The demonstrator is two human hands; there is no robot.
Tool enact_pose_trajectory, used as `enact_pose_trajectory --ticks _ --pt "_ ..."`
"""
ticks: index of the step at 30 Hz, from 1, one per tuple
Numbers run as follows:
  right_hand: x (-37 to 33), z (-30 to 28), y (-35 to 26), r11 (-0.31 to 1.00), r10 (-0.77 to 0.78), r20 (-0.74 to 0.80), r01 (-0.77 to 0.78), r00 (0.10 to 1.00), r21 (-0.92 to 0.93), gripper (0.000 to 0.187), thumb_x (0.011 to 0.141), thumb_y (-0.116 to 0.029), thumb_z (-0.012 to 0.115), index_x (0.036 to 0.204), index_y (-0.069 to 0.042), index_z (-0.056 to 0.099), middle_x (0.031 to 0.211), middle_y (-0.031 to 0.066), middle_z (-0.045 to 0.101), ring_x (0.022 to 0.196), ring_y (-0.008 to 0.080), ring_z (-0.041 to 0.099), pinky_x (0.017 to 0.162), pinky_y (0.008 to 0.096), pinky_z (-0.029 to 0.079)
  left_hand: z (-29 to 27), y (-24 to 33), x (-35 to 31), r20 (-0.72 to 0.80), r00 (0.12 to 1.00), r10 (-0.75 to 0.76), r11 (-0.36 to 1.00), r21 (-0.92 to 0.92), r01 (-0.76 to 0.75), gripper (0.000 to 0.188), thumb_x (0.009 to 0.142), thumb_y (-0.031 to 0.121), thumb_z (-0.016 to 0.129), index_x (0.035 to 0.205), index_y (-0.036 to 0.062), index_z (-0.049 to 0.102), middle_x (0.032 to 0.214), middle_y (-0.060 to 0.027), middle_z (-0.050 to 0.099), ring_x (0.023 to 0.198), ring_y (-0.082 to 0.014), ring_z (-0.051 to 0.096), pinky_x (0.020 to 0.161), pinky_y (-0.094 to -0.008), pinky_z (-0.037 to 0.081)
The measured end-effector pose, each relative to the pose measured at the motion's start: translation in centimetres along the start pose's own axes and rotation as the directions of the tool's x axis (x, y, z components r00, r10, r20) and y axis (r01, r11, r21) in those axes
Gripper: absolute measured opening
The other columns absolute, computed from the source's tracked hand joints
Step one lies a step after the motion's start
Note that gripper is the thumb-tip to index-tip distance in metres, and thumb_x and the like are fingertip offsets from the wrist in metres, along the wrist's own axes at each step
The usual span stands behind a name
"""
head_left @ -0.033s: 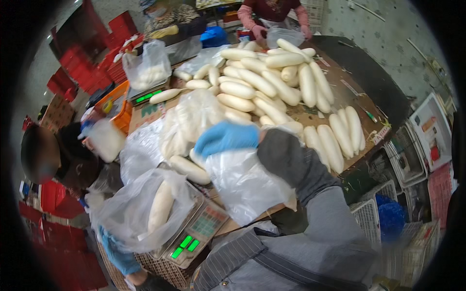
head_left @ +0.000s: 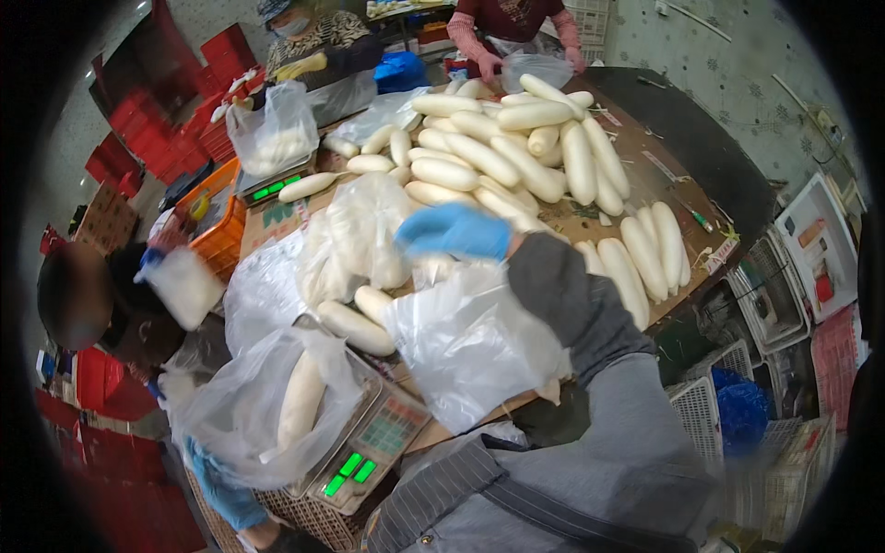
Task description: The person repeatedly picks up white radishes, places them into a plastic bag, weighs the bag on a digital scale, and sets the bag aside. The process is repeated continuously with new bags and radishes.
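Note:
My left hand (head_left: 223, 484), in a blue glove, grips the near left edge of a clear plastic bag (head_left: 217, 415). One white radish (head_left: 301, 401) lies in that bag, which rests on a digital scale (head_left: 392, 433) with a lit green display. Reaching forward, my blue-gloved right hand (head_left: 456, 232) is over the near side of a heap of white radishes (head_left: 468, 157). Motion blurs its fingers, so their grip is unclear. Flat plastic bags (head_left: 479, 346) lie below my right wrist. Left of them are two loose radishes (head_left: 355, 327) and a filled bag (head_left: 355, 244).
Another scale (head_left: 277, 187) holds a bagged load (head_left: 277, 138) at the far left, beside an orange crate (head_left: 217, 235). People stand across the table and at the left; one holds a white bag (head_left: 184, 286). White baskets (head_left: 696, 415) stand at the right.
My right hand has moved slightly right and up, away from the filled bag. The left hand stays at the bag on the scale. The white bag held by the person at the left has shifted downward.

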State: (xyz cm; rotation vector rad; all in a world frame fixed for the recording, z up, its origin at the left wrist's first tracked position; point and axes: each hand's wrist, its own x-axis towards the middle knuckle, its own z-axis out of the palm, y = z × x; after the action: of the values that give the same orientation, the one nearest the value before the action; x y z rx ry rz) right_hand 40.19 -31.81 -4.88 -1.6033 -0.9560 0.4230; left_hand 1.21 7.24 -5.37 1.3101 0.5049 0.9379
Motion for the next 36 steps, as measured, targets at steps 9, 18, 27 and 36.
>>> enact_pose_trajectory --ticks 9,18,27,36 --pt "-10.5 -22.8 16.4 0.321 0.31 -0.812 -0.858 0.494 -0.4 0.065 0.064 -0.025 0.081 0.119 -0.006 0.053 0.124 0.0213 0.053 0.114 0.0375 0.051 0.098 0.0443 0.044 7.9 4.0 -2.9 -0.098 0.995 0.017 0.943 0.332 0.016 0.045 0.096 0.014 0.042 0.138 -0.0032 0.038 0.142 -0.0136 0.039 0.125 -0.0198 0.043 0.106 -0.0317 0.034" --pt "-9.9 -24.5 16.7 0.516 0.399 -0.634 -0.734 0.662 -0.442 0.082 0.058 -0.028 0.084 0.127 -0.001 0.049 0.12 0.0208 0.057 0.112 0.0325 0.054 0.097 0.0393 0.043 11.4 6.0 -5.7 -0.184 0.982 0.049 0.891 0.453 0.04 0.048 0.095 0.021 0.045 0.136 -0.0043 0.039 0.138 -0.0172 0.042 0.121 -0.0193 0.048 0.101 -0.0329 0.039" --pt "-15.4 -19.9 12.3 0.888 0.348 -0.537 -0.088 0.768 0.45 0.057 0.076 -0.018 0.07 0.127 -0.001 0.051 0.116 0.0073 0.06 0.104 0.0205 0.057 0.094 0.0326 0.045 3.4 4.0 -5.2 -0.005 0.999 0.042 0.922 0.384 -0.037 0.046 0.097 0.022 0.044 0.138 0.0023 0.039 0.139 -0.0122 0.043 0.124 -0.0222 0.045 0.103 -0.0347 0.036" --pt "-2.2 1.8 -2.6 0.649 -0.275 -0.096 0.258 0.957 0.715 0.061 0.07 -0.013 0.072 0.126 -0.005 0.05 0.116 0.0121 0.055 0.106 0.0262 0.054 0.094 0.038 0.044 7.1 4.2 -3.7 0.031 0.997 0.064 0.929 0.364 -0.071 0.026 0.092 0.023 0.06 0.109 0.003 0.063 0.091 -0.0005 0.065 0.07 -0.006 0.051 0.065 -0.0204 0.043"
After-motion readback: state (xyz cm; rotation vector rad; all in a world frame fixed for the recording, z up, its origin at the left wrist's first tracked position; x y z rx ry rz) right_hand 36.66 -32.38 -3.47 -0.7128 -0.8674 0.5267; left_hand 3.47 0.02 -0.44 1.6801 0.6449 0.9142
